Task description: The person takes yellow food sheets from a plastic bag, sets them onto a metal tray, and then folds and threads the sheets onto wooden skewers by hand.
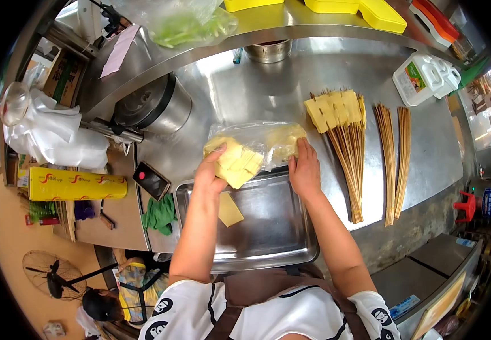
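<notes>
A clear plastic bag (249, 134) holds flat, pale yellow sheets that look like tofu skin (238, 165), some of them spilling from its lower left. My left hand (207, 173) grips the sheets and bag from the left, thumb on top. On the other side, my right hand (305, 169) has its fingers closed on the bag's right end. Both hands are over the far part of a rectangular steel tray (268, 226). One loose yellow sheet (230, 209) lies in the tray near my left forearm.
Right of the tray lie skewers threaded with yellow pieces (339, 113) and two bundles of bare skewers (386, 164). A white jug (424, 78) stands behind them. At left are a steel pot (166, 107), a phone (151, 180) and a green cloth (159, 214). Another person (129, 289) is at lower left.
</notes>
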{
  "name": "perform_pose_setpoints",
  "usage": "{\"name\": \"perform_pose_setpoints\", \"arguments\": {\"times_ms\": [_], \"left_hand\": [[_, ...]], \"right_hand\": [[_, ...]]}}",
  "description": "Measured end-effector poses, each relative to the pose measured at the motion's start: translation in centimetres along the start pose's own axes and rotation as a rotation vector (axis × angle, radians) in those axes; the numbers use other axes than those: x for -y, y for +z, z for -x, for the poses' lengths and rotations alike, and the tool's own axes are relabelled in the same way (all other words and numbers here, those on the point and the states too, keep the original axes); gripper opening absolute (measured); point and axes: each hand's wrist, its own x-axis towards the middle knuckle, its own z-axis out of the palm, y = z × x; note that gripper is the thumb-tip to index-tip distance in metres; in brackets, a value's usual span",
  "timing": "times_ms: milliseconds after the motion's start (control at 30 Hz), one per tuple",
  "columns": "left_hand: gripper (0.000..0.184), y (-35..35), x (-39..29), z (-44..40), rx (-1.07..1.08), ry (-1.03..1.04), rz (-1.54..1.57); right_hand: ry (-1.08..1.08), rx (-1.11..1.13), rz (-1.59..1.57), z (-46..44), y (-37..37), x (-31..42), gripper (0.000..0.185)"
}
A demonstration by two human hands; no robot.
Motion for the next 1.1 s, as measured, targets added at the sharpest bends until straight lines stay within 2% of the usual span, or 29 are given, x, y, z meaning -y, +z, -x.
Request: {"name": "perform_pose_setpoints", "arguments": {"times_ms": [67,133,200,267,433,500,533,600,633,667,700,733,833,900,933,967,1000,1067,1100], "left_hand": [[0.036,-2.8,-0.6,-0.3,0.074,-0.080,-0.006],[0.037,-4.4,-0.7,1.1,0.176,-0.135,-0.220],[0.040,-6.4,-0.4,2.5,0.171,-0.186,-0.261],[0.039,-7.4,0.4,4.4,0.280,-0.257,-0.335],[0.050,-6.8,3.1,6.8,0.350,-0.180,-0.306],[0.056,-6.8,4.2,6.1,0.270,-0.058,-0.544],[0.063,-6.6,5.2,5.7,0.156,0.112,-0.797],[0.074,-7.8,6.5,4.4,0.084,0.563,-1.306],[0.086,-8.5,6.7,3.7,0.096,0.671,-1.315],[0.094,-7.9,6.1,4.4,0.034,0.618,-1.363],[0.097,-8.6,6.1,4.2,0.025,0.678,-1.443],[0.097,-8.7,5.8,4.5,0.035,0.641,-1.428],[0.090,-8.8,5.8,5.3,0.031,0.747,-1.488],[0.085,-8.7,5.7,6.4,0.054,0.797,-1.485],[0.076,-8.7,5.6,6.9,0.038,0.861,-1.437],[0.067,-8.7,5.5,7.3,0.026,0.925,-1.386],[0.067,-9.0,5.6,7.6,0.063,0.935,-1.383],[0.050,-9.8,5.9,8.2,0.089,1.130,-1.362],[0.046,-9.6,6.3,9.0,0.139,1.165,-1.360]], "right_hand": [[-0.001,-0.002,0.015,-0.1,0.0,0.0,0.049],[-0.018,-0.028,0.022,0.0,0.3,-0.1,0.048],[-0.006,0.004,0.023,0.1,-0.1,0.1,0.048],[-0.007,0.014,0.023,0.0,0.1,0.1,0.049],[-0.026,-0.026,0.028,-0.2,0.3,0.0,0.047],[-0.018,-0.027,0.028,0.0,0.3,0.0,0.047],[-0.038,-0.037,0.032,0.1,0.5,-0.2,0.048],[-0.051,-0.074,0.060,-0.2,0.6,-0.3,0.049],[-0.023,-0.049,-0.028,-0.2,0.5,-0.3,0.050],[0.012,-0.025,-0.108,0.1,0.1,-0.4,0.051],[-0.027,-0.095,-0.107,0.5,-0.3,-0.4,0.053],[-0.074,-0.165,-0.107,0.9,-0.7,-0.4,0.054],[-0.155,-0.249,-0.148,2.1,-5.9,0.7,0.056],[-0.111,-0.333,-0.123,4.0,-9.1,-0.9,0.054],[-0.083,-0.395,-0.115,5.1,-10.6,-2.1,0.053],[-0.005,-0.471,-0.138,6.3,-11.8,-3.9,0.051],[0.069,-0.547,-0.162,7.8,-12.7,-6.1,0.050],[0.227,-0.643,-0.136,12.3,-14.4,-10.4,0.050],[0.286,-0.597,-0.024,15.1,-15.4,-11.5,0.049]]}}
